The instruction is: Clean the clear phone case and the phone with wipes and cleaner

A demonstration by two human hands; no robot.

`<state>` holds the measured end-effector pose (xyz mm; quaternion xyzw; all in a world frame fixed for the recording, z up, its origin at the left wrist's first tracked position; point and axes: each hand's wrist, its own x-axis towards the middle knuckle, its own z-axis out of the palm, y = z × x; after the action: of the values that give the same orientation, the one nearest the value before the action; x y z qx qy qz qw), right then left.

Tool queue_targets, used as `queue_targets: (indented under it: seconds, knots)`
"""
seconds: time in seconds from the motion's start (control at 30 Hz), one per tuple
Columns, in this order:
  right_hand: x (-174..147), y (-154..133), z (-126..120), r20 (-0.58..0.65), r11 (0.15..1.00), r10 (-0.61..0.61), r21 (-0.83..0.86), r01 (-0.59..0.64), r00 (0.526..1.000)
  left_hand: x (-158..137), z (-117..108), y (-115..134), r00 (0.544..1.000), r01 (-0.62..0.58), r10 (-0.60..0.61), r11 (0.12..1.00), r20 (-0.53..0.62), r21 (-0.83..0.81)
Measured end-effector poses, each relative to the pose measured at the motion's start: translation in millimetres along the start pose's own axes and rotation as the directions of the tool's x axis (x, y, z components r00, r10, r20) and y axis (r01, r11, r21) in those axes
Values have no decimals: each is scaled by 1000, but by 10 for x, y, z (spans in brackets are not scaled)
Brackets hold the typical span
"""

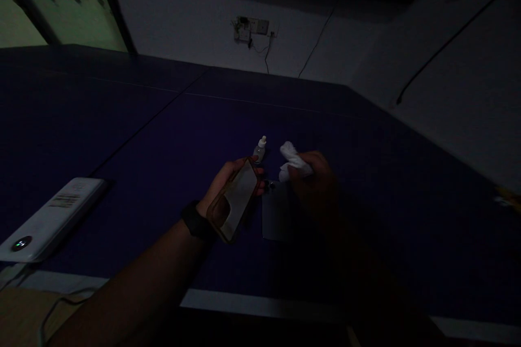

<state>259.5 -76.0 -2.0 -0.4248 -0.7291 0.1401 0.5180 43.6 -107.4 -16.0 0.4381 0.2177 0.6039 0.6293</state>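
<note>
My left hand (226,179), with a dark band on its wrist, grips a phone case (240,198) with a yellowish-brown rim and a pale, shiny middle. The case is tilted above the table. In my right hand (319,176) is a crumpled white cloth or tissue (293,161), pinched between thumb and fingers and apart from the case. A dark grey phone (277,214) lies between my hands, its camera lenses at the far end. Just beyond my left fingertips stands a small dropper bottle (259,150) with a white top.
The dark blue table (163,146) has a pale front edge. On its left lies a white power bank (57,217) with a lit display and a cable (52,312). Wall sockets (254,28) with cords are at the back. The room is very dim.
</note>
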Motion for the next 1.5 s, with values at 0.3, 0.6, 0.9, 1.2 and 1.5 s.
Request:
queue_targets:
  seconds: [0.3,0.6,0.9,1.2,1.5]
  knots:
    - [-60,77,126,638,839,-294,-185,512,712,29,-15,-62,997,73,-66,980,-42,185]
    - [-110,32,206,610,831,-443,2,557,657,-29,161,59,974,144,-85,947,-208,287]
    - [-99,29,213,603,827,-447,-2,562,661,-94,253,132,966,180,-114,940,-230,290]
    - [-117,8,191,593,829,-440,-20,559,674,-91,242,101,974,138,-85,958,-209,252]
    - [-116,-106,177,569,839,-471,53,541,674,-49,176,58,964,173,-124,965,-236,196]
